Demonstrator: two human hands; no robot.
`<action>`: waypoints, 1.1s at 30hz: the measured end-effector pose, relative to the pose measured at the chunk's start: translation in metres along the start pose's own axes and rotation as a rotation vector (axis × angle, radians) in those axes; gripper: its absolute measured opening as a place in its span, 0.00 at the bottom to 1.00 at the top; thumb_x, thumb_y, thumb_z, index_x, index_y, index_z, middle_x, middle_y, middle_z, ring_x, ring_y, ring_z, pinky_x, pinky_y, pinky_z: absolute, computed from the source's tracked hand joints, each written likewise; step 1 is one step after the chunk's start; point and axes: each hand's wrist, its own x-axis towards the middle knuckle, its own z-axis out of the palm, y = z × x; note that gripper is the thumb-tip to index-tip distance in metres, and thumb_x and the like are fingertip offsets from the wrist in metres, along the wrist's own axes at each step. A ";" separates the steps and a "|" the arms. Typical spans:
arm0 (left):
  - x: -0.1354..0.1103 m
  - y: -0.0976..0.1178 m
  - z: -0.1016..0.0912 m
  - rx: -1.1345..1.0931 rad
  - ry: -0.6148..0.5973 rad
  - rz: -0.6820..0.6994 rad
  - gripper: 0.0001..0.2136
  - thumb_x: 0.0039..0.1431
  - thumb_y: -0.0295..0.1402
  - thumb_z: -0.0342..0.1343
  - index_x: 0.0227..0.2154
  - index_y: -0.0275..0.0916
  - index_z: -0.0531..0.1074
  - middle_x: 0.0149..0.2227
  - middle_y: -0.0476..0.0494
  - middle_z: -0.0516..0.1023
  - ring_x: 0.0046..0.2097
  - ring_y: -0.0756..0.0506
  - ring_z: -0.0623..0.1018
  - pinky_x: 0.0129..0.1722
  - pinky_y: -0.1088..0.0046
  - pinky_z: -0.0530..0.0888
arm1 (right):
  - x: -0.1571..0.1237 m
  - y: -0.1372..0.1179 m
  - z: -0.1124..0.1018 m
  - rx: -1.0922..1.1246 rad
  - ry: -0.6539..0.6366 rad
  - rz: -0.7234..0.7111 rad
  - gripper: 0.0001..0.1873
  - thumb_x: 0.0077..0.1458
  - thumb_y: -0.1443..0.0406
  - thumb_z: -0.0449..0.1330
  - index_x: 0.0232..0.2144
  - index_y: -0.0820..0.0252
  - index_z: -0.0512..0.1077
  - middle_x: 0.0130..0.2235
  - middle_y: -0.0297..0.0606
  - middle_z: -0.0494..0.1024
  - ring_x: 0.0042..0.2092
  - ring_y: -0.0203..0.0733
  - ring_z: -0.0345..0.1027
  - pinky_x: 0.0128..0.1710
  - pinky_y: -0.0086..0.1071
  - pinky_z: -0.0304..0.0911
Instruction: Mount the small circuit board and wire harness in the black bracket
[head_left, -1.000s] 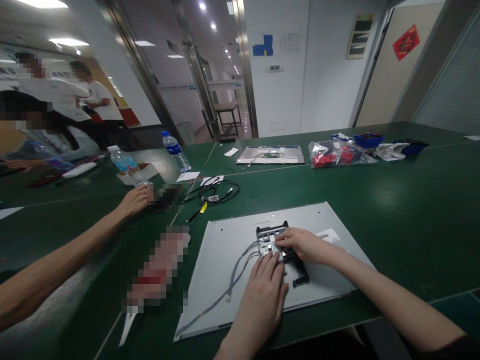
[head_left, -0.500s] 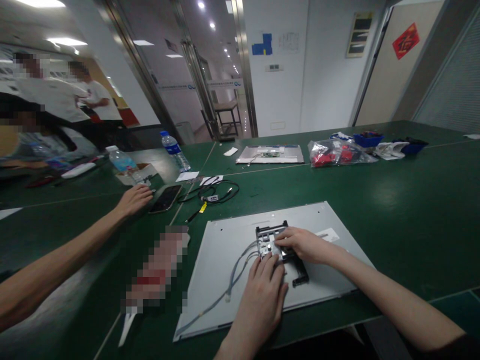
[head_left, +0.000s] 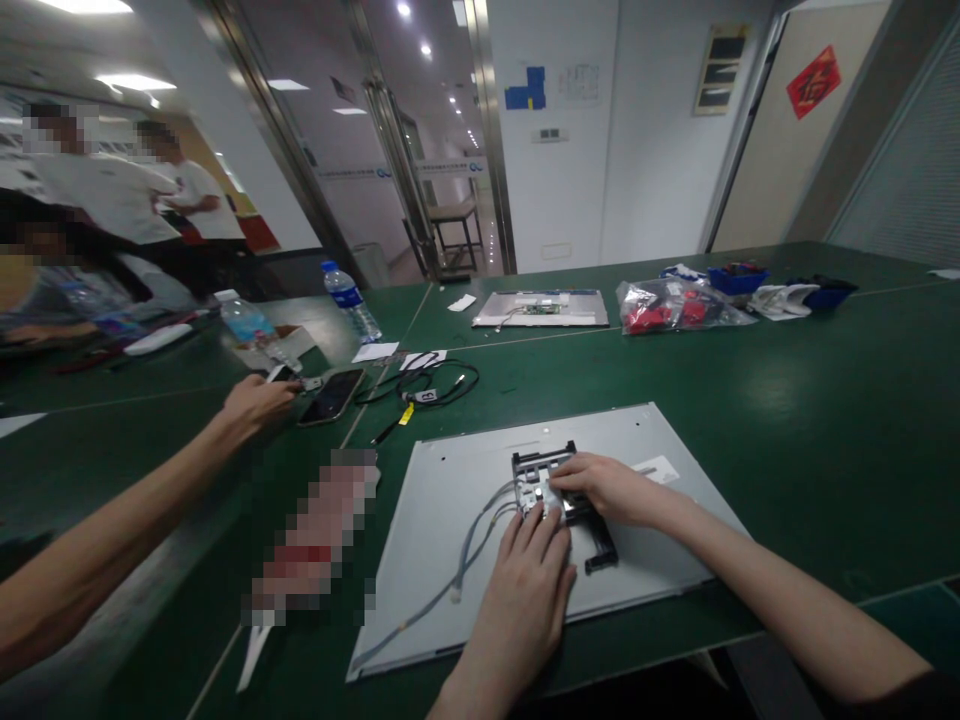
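A grey metal panel (head_left: 457, 470) lies flat on the green table (head_left: 795, 420) in front of me. A black bracket (head_left: 538, 463) sits on its middle, and grey cables (head_left: 469, 545) run from it toward the panel's near left corner. My left hand (head_left: 525, 590) lies on the panel with its fingers stretched flat, their tips pressing on the bracket's near side. My right hand (head_left: 609, 490) rests over the bracket from the right, its fingers curled down and gripping it.
A co-worker's hand (head_left: 255, 402) reaches in from the left beside a phone (head_left: 330, 395). A coiled black cable (head_left: 431, 385), two water bottles (head_left: 346, 298), a second panel (head_left: 540, 310) and a bag of red parts (head_left: 667, 308) lie farther back. People stand at far left.
The co-worker's hand has drawn back from the phone and now pinches a small object. My own hands have hardly moved on the bracket.
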 end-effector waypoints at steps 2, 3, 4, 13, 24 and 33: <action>0.000 0.000 0.001 0.008 0.000 0.002 0.16 0.64 0.28 0.48 0.54 0.39 0.65 0.60 0.40 0.65 0.63 0.36 0.61 0.62 0.49 0.60 | 0.000 -0.001 -0.002 -0.004 -0.001 -0.008 0.25 0.53 0.79 0.51 0.49 0.59 0.74 0.52 0.44 0.75 0.52 0.44 0.68 0.53 0.38 0.63; 0.000 0.000 0.001 0.011 0.001 0.001 0.16 0.64 0.28 0.49 0.55 0.39 0.65 0.60 0.40 0.66 0.63 0.36 0.62 0.62 0.49 0.60 | 0.000 -0.002 -0.002 -0.006 -0.004 -0.011 0.25 0.53 0.80 0.51 0.49 0.59 0.74 0.52 0.44 0.75 0.52 0.44 0.68 0.53 0.37 0.63; 0.000 0.000 0.002 0.013 0.003 -0.001 0.16 0.64 0.28 0.49 0.55 0.39 0.65 0.59 0.40 0.66 0.62 0.36 0.63 0.61 0.49 0.60 | 0.000 -0.003 -0.003 -0.009 -0.005 -0.012 0.25 0.53 0.80 0.51 0.49 0.59 0.75 0.52 0.43 0.75 0.52 0.44 0.68 0.53 0.37 0.63; 0.002 0.003 -0.004 -0.061 0.029 -0.023 0.15 0.65 0.30 0.48 0.53 0.40 0.66 0.55 0.41 0.70 0.60 0.39 0.66 0.63 0.50 0.58 | 0.001 -0.005 -0.005 -0.016 -0.020 -0.040 0.26 0.52 0.81 0.50 0.48 0.60 0.74 0.51 0.41 0.76 0.50 0.44 0.68 0.51 0.37 0.63; 0.000 0.002 0.001 -0.030 0.050 -0.020 0.20 0.63 0.27 0.49 0.57 0.36 0.61 0.57 0.37 0.69 0.57 0.37 0.68 0.56 0.53 0.66 | 0.000 -0.006 -0.006 0.010 -0.016 -0.033 0.26 0.52 0.81 0.51 0.49 0.60 0.74 0.51 0.42 0.76 0.51 0.43 0.67 0.52 0.37 0.63; -0.001 0.002 0.002 -0.117 0.045 -0.007 0.17 0.64 0.27 0.48 0.56 0.38 0.63 0.57 0.39 0.68 0.55 0.40 0.70 0.54 0.59 0.70 | 0.001 -0.007 -0.007 -0.009 -0.054 -0.016 0.27 0.51 0.81 0.51 0.50 0.59 0.74 0.52 0.41 0.76 0.52 0.44 0.66 0.53 0.38 0.62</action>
